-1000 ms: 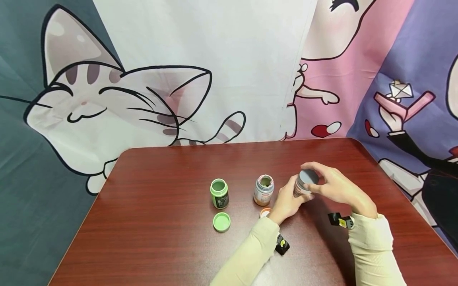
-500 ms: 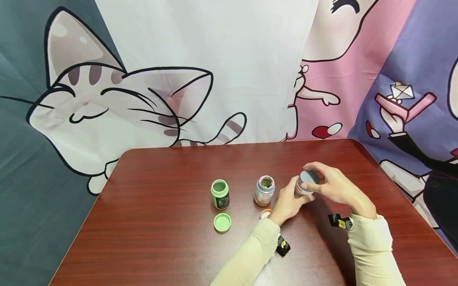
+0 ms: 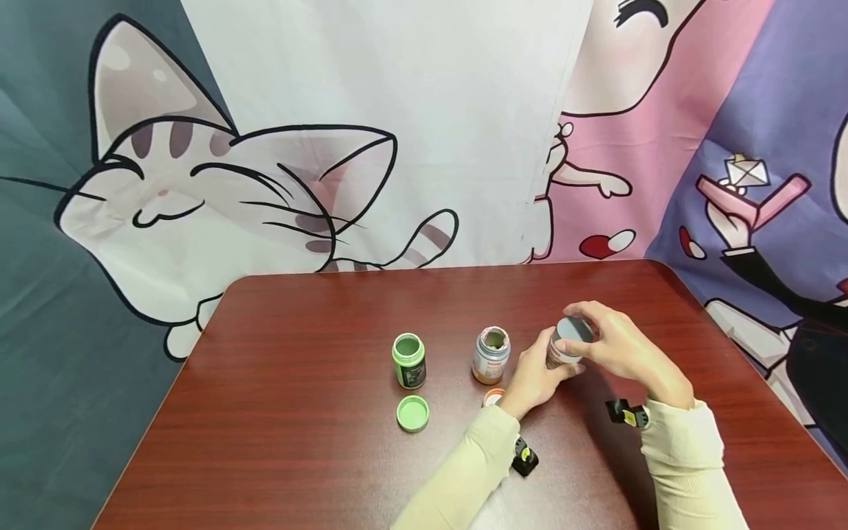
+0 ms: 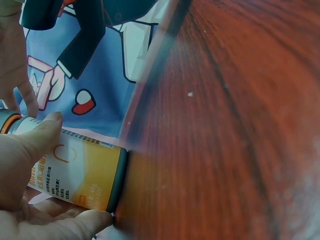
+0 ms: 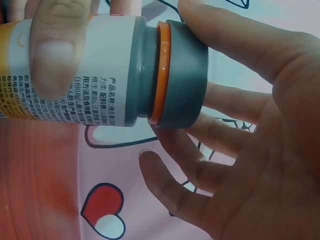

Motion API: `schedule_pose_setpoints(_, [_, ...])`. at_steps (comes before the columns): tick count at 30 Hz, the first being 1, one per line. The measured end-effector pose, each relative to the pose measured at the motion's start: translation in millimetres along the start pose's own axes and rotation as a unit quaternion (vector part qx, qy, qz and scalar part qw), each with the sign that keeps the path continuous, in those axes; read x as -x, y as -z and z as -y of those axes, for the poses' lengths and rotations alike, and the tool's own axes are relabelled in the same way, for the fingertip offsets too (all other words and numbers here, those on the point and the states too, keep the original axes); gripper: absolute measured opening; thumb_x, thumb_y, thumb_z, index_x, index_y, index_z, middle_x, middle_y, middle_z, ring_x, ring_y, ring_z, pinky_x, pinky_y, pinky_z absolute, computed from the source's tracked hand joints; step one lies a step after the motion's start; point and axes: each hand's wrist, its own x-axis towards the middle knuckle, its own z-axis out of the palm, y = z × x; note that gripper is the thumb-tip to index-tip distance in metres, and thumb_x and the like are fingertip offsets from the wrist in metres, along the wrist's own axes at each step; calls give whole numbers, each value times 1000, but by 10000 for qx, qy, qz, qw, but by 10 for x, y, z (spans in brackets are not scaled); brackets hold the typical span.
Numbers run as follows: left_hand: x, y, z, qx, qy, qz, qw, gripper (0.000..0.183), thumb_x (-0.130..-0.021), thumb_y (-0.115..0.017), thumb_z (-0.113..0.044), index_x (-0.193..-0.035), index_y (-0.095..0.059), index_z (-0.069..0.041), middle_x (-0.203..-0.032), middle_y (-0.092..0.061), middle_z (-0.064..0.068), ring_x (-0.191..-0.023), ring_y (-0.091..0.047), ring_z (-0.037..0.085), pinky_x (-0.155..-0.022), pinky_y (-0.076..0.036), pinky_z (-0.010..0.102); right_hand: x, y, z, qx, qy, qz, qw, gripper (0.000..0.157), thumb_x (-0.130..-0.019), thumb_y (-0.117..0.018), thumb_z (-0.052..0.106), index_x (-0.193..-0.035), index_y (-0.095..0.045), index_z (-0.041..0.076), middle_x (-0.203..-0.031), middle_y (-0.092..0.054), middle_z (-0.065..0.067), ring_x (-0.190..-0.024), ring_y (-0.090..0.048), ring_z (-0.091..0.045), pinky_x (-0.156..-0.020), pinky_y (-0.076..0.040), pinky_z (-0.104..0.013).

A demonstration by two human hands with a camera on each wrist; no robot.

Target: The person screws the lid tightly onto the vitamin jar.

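A pill bottle (image 4: 90, 167) with a white and yellow label stands upright at the table's right. My left hand (image 3: 535, 374) grips its body, thumb and fingers round the label. My right hand (image 3: 619, 344) holds the grey cap (image 5: 186, 75) from above, thumb and fingers at its sides. An orange ring (image 5: 161, 72) runs along the cap's lower edge, and a grey neck shows beneath it. Just left of my left hand stands a lidless grey bottle (image 3: 491, 361). An orange-rimmed lid (image 3: 493, 396) lies in front of it, partly hidden by my left wrist.
Farther left stands an uncapped green bottle (image 3: 409, 361), with its green lid (image 3: 413, 414) lying in front. The reddish-brown table (image 3: 298, 412) reaches back to a cartoon-printed cloth (image 3: 397, 96). Both wrists wear small black cameras.
The view shifts slightly. Both hands stay on the bottle and its cap, with hardly any visible movement.
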Motion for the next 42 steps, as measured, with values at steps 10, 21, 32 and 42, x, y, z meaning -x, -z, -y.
schedule_pose_setpoints(10, [12, -4, -10, 37, 1, -1, 10000, 59, -77, -72, -39, -128, -43, -32, -115, -59, -12, -104, -54, 3, -88, -42, 23, -5, -22, 6, 83, -58, 3, 9999, 57, -76, -71, 45, -116, -54, 10, -106, -57, -8, -87, -53, -24, -73, -42, -40])
schedule_pose_setpoints(21, [2, 16, -6, 50, -81, -15, 10000, 58, -78, -71, -38, -129, -43, -32, -114, -59, -11, -103, -54, 2, -88, -42, 23, -24, -21, 21, 250, -32, -13, 9997, 71, -74, -70, 50, -123, -47, 4, -109, -54, -15, -97, -52, -29, -78, -42, -47])
schedule_pose_setpoints(32, [14, 37, -19, 85, -157, 4, 9998, 59, -78, -72, -37, -129, -43, -29, -116, -59, -9, -105, -53, 3, -88, -42, 23, 27, 79, -1, -242, 137, 367, 9989, 88, -74, -73, 45, -142, -28, 10, -138, -39, -15, -111, -48, -31, -84, -43, -50])
schedule_pose_setpoints(42, [6, 31, -31, 73, -66, -30, 9999, 59, -77, -73, -37, -128, -44, -30, -113, -60, -9, -103, -55, 3, -87, -42, 24, 55, 83, -12, -247, 325, 339, 9986, 74, -73, -75, 40, -134, -43, 15, -124, -52, -4, -75, -56, -15, -68, -46, -28])
